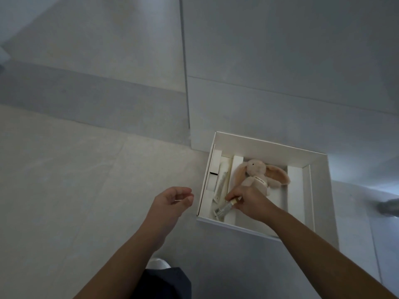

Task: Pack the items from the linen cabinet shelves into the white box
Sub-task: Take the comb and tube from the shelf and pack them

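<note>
The white box (319, 190) stands open on the floor against the cabinet front. Inside it lies a beige plush rabbit (259, 173) with long ears, and a long pale packet (222, 180) leans along the left wall. My right hand (248, 201) reaches into the box and grips a small clear bottle with a gold-coloured cap (224, 209), which lies low near the box's front left corner. My left hand (172, 201) hovers just outside the box's left wall, fingers loosely curled, holding nothing.
Closed pale cabinet doors (280, 61) rise behind the box. Light floor tiles (64, 190) spread to the left. My dark trouser leg and white shoe (159, 264) show at the bottom. A blurred grey object (388, 207) sits at the right edge.
</note>
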A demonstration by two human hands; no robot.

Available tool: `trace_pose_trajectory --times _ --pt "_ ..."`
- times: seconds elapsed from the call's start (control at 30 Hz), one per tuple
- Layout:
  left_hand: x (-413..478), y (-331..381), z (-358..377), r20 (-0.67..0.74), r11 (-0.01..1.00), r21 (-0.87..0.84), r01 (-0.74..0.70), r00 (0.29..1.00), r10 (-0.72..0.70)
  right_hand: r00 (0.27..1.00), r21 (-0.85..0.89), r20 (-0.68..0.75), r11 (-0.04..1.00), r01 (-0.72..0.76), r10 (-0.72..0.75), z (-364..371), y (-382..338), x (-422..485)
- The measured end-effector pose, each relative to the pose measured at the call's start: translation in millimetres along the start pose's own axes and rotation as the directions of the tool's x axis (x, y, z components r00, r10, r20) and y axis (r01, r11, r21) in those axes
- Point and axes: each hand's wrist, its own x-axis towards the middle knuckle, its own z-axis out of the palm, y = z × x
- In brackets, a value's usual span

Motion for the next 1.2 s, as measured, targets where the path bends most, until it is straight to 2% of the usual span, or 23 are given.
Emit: trace_pose_trajectory --times 0.13,0.37,0.47,0.53,0.6,0.7,0.77,0.87,0.93,1.03,1.2 --pt "0.2 -0.4 1.0 -0.018 1.0 0.025 -0.009 1.0 0.01 1.0 0.029 0.013 1.0 0.01 -0.011 10.9 0.6 5.1" --pt "-1.4 -0.1 6.8 -0.058 0.998 0.052 -0.035 0.998 0.038 0.991 0.184 -0.123 0.982 -0.036 0.06 8.1 -4.6 4.8" --pt "-2.9 -0.3 14.3 -0.081 0.989 0.122 -0.087 0.992 0.097 0.974 0.217 -0.208 0.975 -0.042 0.088 -0.6 -5.4 -11.2" --pt "-4.6 0.5 20.3 -0.121 0.953 0.256 -0.162 0.973 0.198 0.946 0.205 -0.308 0.978 -0.037 0.101 -7.8 -4.9 -24.6" --pt "-5.2 2.1 26.2 -0.139 0.859 0.447 -0.25 0.929 0.343 0.916 0.147 -0.394 0.989 -0.018 0.075 -17.3 -5.8 -39.5" --pt "-3.8 7.1 36.5 -0.071 0.636 0.69 -0.344 0.843 0.533 0.867 0.045 -0.498 0.999 0.016 0.009 -28.9 -5.2 -61.1" --pt "-1.2 12.9 44.9 -0.02 0.516 0.778 -0.359 0.807 0.591 0.831 -0.028 -0.556 0.999 -0.023 0.003 -31.9 -0.2 -69.4" --pt "2.8 25.0 59.2 0.084 0.359 0.842 -0.403 0.755 0.65 0.821 -0.142 -0.571 0.987 -0.08 -0.015 -36.1 11.0 -76.3" --pt "2.2 38.2 68.0 0.166 0.276 0.855 -0.438 0.738 0.654 0.796 -0.163 -0.605 0.98 -0.11 -0.012 -46.9 11.6 -85.2" --pt "-6.6 67.9 77.8 0.265 0.193 0.867 -0.459 0.754 0.601 0.731 -0.182 -0.683 0.967 -0.176 0.004 -67.1 -4.3 -104.4" --pt "-43.0 139.8 80.2 0.382 0.087 0.865 -0.494 0.76 0.526 0.705 -0.099 -0.701 0.964 -0.246 0.108 -106.6 -57.3 -143.3"
